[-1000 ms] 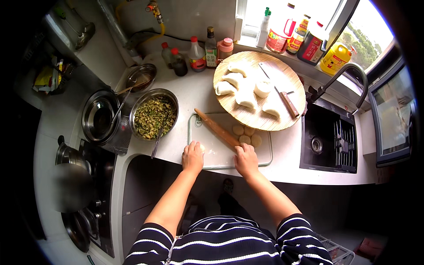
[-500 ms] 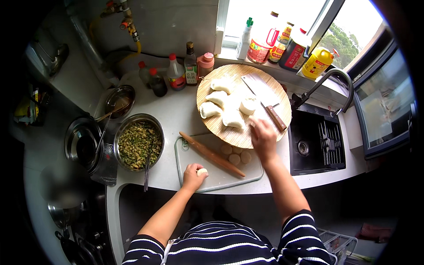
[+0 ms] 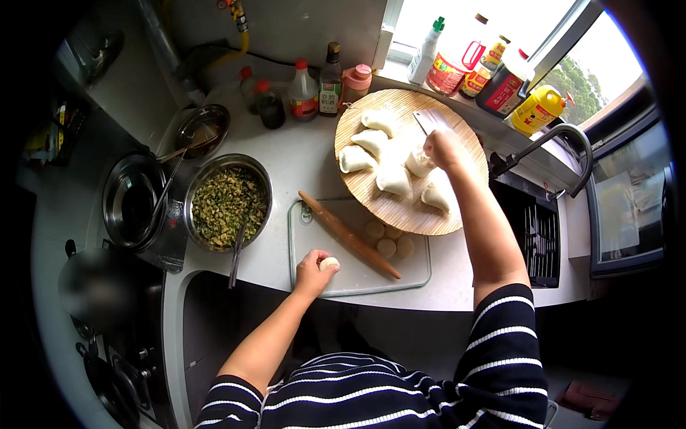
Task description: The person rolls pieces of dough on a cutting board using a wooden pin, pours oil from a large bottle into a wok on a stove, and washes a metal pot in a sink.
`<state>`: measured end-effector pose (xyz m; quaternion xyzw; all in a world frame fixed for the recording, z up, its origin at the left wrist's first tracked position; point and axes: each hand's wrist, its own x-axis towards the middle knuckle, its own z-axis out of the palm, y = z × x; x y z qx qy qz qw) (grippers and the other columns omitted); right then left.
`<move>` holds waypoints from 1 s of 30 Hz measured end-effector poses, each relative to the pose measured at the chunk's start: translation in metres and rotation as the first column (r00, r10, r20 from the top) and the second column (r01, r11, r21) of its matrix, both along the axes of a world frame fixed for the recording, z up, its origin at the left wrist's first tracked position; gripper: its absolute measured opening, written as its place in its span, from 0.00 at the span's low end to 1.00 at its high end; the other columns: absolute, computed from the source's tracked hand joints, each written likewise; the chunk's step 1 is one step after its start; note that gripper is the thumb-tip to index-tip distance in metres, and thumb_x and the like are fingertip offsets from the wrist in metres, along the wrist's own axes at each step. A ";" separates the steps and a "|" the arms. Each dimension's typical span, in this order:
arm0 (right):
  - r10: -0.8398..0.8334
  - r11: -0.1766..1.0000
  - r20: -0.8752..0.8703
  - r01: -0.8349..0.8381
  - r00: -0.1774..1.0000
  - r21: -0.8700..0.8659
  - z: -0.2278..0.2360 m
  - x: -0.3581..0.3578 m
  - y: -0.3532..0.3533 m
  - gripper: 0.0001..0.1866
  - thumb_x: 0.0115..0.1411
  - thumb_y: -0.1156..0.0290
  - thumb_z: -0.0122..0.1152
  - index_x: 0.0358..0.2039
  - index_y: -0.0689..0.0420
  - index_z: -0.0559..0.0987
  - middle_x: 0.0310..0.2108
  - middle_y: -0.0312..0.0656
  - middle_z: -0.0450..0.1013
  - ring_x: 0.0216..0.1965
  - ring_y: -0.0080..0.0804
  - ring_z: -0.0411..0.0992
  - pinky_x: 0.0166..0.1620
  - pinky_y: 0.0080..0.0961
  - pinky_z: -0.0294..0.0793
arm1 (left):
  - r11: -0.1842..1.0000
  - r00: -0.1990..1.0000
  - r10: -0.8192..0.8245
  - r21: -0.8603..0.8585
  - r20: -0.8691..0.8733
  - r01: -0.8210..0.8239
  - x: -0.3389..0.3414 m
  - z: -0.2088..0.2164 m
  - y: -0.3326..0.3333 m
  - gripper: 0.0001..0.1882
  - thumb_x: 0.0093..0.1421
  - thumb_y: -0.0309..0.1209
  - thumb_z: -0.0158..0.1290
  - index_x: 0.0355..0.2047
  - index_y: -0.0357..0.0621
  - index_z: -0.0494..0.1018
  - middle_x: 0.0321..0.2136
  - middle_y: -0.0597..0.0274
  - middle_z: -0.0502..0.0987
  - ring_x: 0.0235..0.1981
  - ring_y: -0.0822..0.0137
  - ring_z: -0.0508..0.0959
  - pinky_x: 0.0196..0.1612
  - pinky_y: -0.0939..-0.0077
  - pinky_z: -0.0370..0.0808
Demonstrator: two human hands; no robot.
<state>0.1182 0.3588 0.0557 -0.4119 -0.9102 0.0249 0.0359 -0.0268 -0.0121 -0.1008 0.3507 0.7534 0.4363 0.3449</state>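
My left hand (image 3: 312, 274) is closed on a small round piece of dough (image 3: 329, 264) over the front of the cutting board (image 3: 343, 285). A wooden rolling pin (image 3: 350, 236) lies slantwise on that board, with several dough rounds (image 3: 386, 248) to its right. On the round woven tray (image 3: 400, 219) sit several white dumplings (image 3: 393, 179). My right hand (image 3: 446, 149) is above the tray, fingers curled down beside a white, floury lump (image 3: 419, 164); what they hold, if anything, is hidden. The cleaver blade (image 3: 431, 120) shows behind this hand, its handle covered by my arm.
A steel bowl of chopped filling (image 3: 227, 207) with chopsticks (image 3: 236, 259) stands at left, near dark metal bowls (image 3: 134, 202). Bottles (image 3: 330, 80) line the back wall and windowsill. A black sink (image 3: 536, 232) with a curved faucet (image 3: 582, 161) is at right.
My right hand has moved from the tray's near edge farther back, over the cleaver. Another dumpling now shows where it was. My left hand stays with its dough; the view has shifted slightly.
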 end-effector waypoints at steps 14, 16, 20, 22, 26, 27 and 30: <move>0.076 0.838 -0.437 -0.295 0.896 -0.460 -0.100 -0.036 -0.238 0.14 0.51 0.77 0.53 0.38 0.60 0.81 0.33 0.52 0.77 0.37 0.50 0.75 0.43 0.36 0.75 | 0.916 0.732 0.390 -0.158 0.558 -0.368 -0.016 0.021 -0.041 0.17 0.57 0.25 0.57 0.46 0.35 0.68 0.35 0.59 0.77 0.31 0.72 0.77 0.31 0.80 0.74; 0.233 0.794 -0.310 -0.364 0.922 -0.486 -0.122 -0.044 -0.264 0.18 0.55 0.73 0.53 0.46 0.61 0.76 0.45 0.50 0.74 0.50 0.46 0.70 0.51 0.36 0.70 | 0.912 0.748 0.400 -0.147 0.529 -0.384 -0.019 0.022 -0.048 0.17 0.57 0.25 0.56 0.46 0.35 0.68 0.35 0.59 0.77 0.32 0.71 0.77 0.32 0.80 0.74; 0.416 0.877 -0.123 -0.434 0.901 -0.209 -0.167 -0.040 -0.301 0.44 0.56 0.44 0.53 0.61 0.66 0.56 0.65 0.56 0.48 0.66 0.51 0.47 0.65 0.46 0.49 | 0.916 0.771 0.387 -0.119 0.505 -0.383 -0.018 0.017 -0.057 0.18 0.57 0.25 0.56 0.47 0.35 0.67 0.36 0.58 0.76 0.33 0.70 0.77 0.34 0.79 0.75; 0.449 0.844 -0.140 -0.471 0.882 -0.259 -0.160 -0.016 -0.305 0.47 0.54 0.40 0.52 0.62 0.66 0.55 0.65 0.56 0.48 0.67 0.51 0.46 0.66 0.46 0.45 | 0.912 0.760 0.396 -0.123 0.515 -0.392 -0.019 0.017 -0.060 0.18 0.57 0.24 0.56 0.47 0.35 0.67 0.36 0.58 0.76 0.34 0.70 0.77 0.35 0.79 0.75; 0.397 0.871 -0.119 -0.414 0.910 -0.264 -0.161 0.038 -0.305 0.50 0.52 0.38 0.53 0.62 0.66 0.55 0.65 0.56 0.48 0.67 0.50 0.46 0.66 0.46 0.45 | 0.915 0.753 0.394 -0.145 0.527 -0.377 -0.018 0.027 -0.063 0.18 0.56 0.22 0.56 0.47 0.35 0.67 0.36 0.58 0.76 0.35 0.70 0.78 0.36 0.79 0.76; 0.385 0.881 -0.123 -0.404 0.915 -0.247 -0.164 0.033 -0.306 0.50 0.51 0.38 0.53 0.62 0.66 0.56 0.65 0.56 0.48 0.67 0.50 0.46 0.66 0.46 0.45 | 0.920 0.756 0.385 -0.149 0.529 -0.363 -0.017 0.027 -0.063 0.18 0.56 0.22 0.56 0.47 0.35 0.67 0.36 0.58 0.76 0.35 0.69 0.78 0.36 0.78 0.76; 0.368 0.897 -0.180 -0.399 0.912 -0.189 -0.171 -0.014 -0.310 0.47 0.52 0.41 0.54 0.62 0.63 0.57 0.65 0.53 0.50 0.67 0.50 0.47 0.66 0.47 0.45 | 0.934 0.747 0.343 -0.119 0.569 -0.338 -0.016 0.024 -0.053 0.17 0.56 0.22 0.56 0.46 0.35 0.67 0.37 0.58 0.76 0.35 0.70 0.78 0.36 0.78 0.76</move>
